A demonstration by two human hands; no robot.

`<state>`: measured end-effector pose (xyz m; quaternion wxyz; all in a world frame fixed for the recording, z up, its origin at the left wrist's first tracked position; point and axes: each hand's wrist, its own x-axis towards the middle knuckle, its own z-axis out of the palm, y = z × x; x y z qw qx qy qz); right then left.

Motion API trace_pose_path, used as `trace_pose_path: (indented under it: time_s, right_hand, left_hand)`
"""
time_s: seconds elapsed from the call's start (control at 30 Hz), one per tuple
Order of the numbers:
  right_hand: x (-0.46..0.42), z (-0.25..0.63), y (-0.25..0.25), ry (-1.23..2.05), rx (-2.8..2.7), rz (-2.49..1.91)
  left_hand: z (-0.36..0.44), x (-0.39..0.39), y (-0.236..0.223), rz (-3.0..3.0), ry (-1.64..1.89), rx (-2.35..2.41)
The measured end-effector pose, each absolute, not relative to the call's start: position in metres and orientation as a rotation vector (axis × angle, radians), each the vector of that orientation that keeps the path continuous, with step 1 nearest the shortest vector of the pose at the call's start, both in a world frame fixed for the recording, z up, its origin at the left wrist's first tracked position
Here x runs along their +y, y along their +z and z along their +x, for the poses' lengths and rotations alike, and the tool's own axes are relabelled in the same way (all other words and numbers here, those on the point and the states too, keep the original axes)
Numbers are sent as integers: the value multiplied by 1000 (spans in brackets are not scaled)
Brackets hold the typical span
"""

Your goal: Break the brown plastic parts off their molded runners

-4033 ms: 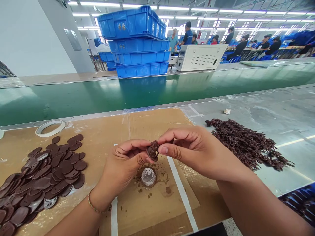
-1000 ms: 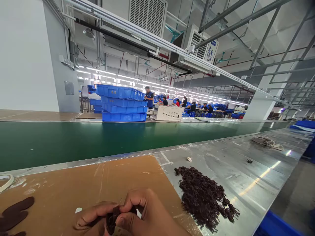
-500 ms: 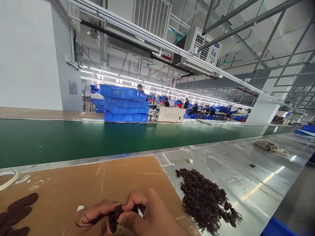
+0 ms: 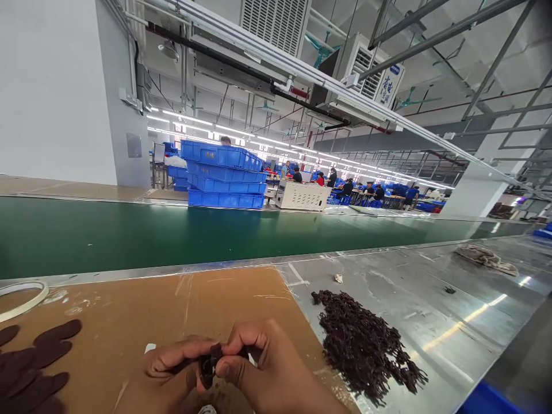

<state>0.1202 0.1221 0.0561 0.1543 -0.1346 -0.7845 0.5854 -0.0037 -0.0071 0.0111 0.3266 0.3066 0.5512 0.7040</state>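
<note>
Dk brown pc (image 4: 210,366) is right btwn my fingertips: L hand (image 4: 170,371) pinches it btwn thumb & index, R hand (image 4: 265,365) has thumb & index closed on its R side. My fingers block part of it, so can't make out full shape. Just below them, cut off by the bottom edge, a whitish round thing (image 4: 207,409). Under & beyond the fingers, brown board (image 4: 233,299); a white strip (image 4: 150,347) peeks out by my L knuckles. Well L of my fingers, overlapping flat brown ovals (image 4: 32,365), w/ a tape roll (image 4: 43,296) beyond, also cut off. R of my R hand, apart from it, pile of dk stringy pcs (image 4: 366,345) on the grey table (image 4: 409,322); white scrap (image 4: 338,278) just past its far end, small dk clump (image 4: 449,290) & rumpled cloth (image 4: 487,259) further R. Straight out past the fingers, green surface (image 4: 142,236) runs across, then stacked blue crates (image 4: 226,185) w/ a white vented box (image 4: 302,195) to their R; crates hide all but the top of a person's head (image 4: 225,140).
</note>
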Motion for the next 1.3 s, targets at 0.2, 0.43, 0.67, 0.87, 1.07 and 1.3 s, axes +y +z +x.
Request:
trace_pose_path:
  time_s: [0.2,0.43,0.67,0.87,1.07,1.3]
  right_hand:
    - [124,120,59,1665,-2265,-311]
    - [123,121,59,1740,-2256,-323]
    - [123,122,57,1748,-2250,-310]
    - [124,121,58,1748,-2242,-325]
    - [123,122,59,1743,-2236,-347]
    - [123,121,60,1677,-2292,-313]
  left_hand:
    - [-1,-5,5,779,1883,1345]
    - [3,-4,11,700,1915,1228]
    - [2,-6,11,700,1906,1302]
    - [4,-8,16,679,1919,1298]
    - [3,-8,19,718,1882,1349]
    - [20,-4,24,498,1986,1456]
